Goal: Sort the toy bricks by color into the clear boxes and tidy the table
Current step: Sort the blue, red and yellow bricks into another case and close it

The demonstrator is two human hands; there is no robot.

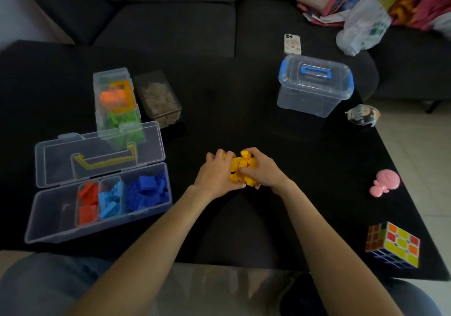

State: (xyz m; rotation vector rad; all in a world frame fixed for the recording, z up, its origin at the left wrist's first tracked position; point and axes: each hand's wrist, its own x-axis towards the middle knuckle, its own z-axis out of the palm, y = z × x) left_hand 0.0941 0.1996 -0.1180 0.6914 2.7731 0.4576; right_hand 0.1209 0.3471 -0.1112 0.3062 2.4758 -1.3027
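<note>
A heap of yellow bricks point(240, 165) sits mid-table, cupped between both hands. My left hand point(216, 175) curls around its left side and my right hand point(262, 169) grips its right side. An open clear box point(48, 218) at the left holds red bricks point(88, 203), light blue bricks point(110, 199) and dark blue bricks point(148, 192) in separate compartments; its leftmost compartment looks empty. Behind it a shut clear box point(117, 103) holds orange and green bricks. A clear tub with blue handle and latches point(314, 84) stands shut at the right.
A dark box of beige pieces point(158, 98) stands beside the green box. A phone point(292, 44) lies at the far edge. At the right lie a small wrapped toy point(363, 115), a pink toy point(386, 182) and a puzzle cube point(393, 245). A sofa lies behind.
</note>
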